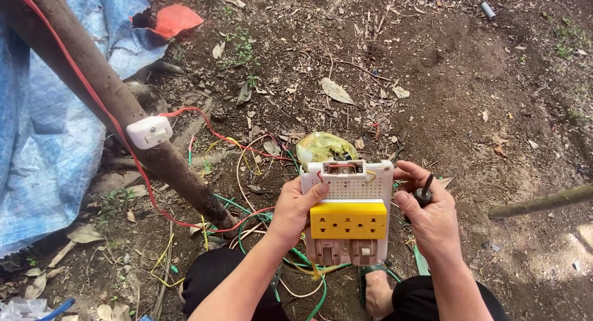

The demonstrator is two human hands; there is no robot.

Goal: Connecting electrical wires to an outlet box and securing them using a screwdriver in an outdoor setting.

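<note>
A white plastic electrical board (349, 188) with a yellow socket strip (348, 219) across its middle and switches at its near end is held upright over the soil. My left hand (295, 211) grips its left edge, thumb on the perforated white face. My right hand (429, 217) steadies the right edge while holding a black-handled screwdriver (425, 190) between thumb and fingers. Red and yellow wires enter the board's top opening (343, 168).
A wooden pole (117, 105) slants from the upper left, carrying a white switch (149, 132) and a red cable. Blue tarp (43, 129) lies at the left. Tangled wires (247, 222), a yellow plastic bag (321, 147) and dry leaves cover the dirt.
</note>
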